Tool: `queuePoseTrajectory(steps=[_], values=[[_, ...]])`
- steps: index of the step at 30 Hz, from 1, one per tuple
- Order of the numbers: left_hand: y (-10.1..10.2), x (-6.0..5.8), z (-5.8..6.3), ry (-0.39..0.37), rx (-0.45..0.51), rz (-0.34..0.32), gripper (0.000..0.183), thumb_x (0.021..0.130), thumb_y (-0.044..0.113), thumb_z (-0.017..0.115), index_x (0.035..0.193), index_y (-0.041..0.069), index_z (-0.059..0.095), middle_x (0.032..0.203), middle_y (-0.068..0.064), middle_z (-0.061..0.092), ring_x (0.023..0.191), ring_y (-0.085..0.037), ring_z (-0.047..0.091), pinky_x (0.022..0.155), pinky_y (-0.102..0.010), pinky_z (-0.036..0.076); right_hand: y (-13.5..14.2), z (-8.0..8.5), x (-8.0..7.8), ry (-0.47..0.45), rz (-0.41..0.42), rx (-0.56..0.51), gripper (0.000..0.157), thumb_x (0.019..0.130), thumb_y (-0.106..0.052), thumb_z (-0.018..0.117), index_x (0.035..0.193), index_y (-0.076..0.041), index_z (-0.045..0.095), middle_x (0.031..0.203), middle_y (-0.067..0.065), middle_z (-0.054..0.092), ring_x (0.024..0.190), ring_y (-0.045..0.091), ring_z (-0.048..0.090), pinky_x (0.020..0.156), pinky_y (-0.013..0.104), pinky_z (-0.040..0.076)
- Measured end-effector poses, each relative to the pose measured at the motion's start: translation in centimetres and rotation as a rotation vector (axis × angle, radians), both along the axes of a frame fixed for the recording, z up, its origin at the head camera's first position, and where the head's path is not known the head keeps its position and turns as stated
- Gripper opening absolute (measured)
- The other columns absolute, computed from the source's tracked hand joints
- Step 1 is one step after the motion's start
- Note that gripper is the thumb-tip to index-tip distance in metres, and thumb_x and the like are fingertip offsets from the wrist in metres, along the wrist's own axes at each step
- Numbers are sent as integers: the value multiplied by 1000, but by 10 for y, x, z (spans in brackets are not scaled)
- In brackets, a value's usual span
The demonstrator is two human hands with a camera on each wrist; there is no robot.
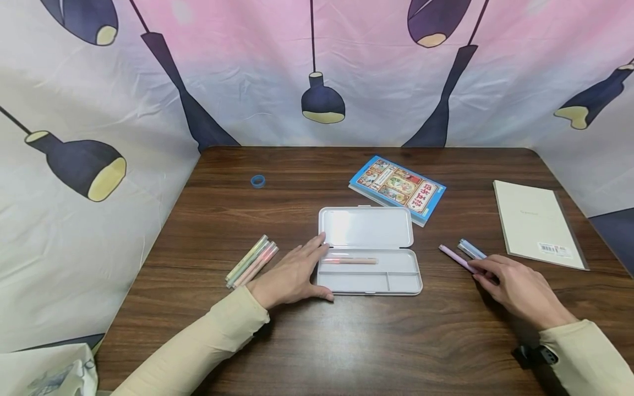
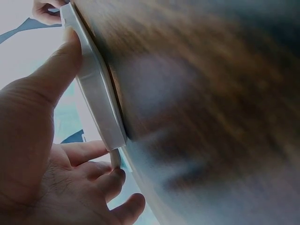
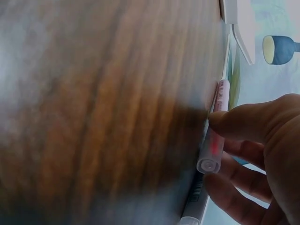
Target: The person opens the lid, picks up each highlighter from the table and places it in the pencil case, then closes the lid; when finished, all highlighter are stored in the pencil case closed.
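With our right hand's (image 1: 520,287) grip clamped on the purple pen (image 1: 457,258) right of centre in the frame, we'd best lift clear of the blue pens (image 1: 472,249) while our left hand (image 1: 292,276), fingers spread, steadies the mid-frame case (image 1: 403,282).

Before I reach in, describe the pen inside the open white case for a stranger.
On the dark brown wooden table, find the open white rectangular case. In its nearer half, a long compartment holds a slim pinkish-brown pen, the only pen inside.
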State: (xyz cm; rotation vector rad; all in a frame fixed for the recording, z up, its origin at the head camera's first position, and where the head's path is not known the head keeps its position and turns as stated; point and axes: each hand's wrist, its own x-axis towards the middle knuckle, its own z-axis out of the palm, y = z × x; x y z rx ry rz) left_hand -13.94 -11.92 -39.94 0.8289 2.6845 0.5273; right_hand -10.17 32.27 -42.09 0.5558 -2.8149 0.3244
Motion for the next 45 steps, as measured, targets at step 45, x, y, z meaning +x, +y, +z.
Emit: queuePoseTrajectory(steps=[45], values=[[0, -1, 1, -8, -16, -3, 103, 79, 59, 77, 155, 6, 31, 166, -12, 14, 152, -24, 18, 122, -48, 20, -150, 29, -52, 1, 520, -59, 32, 80, -12, 84, 111, -14, 77, 101, -3, 70, 90, 11, 66, 71, 32, 59]])
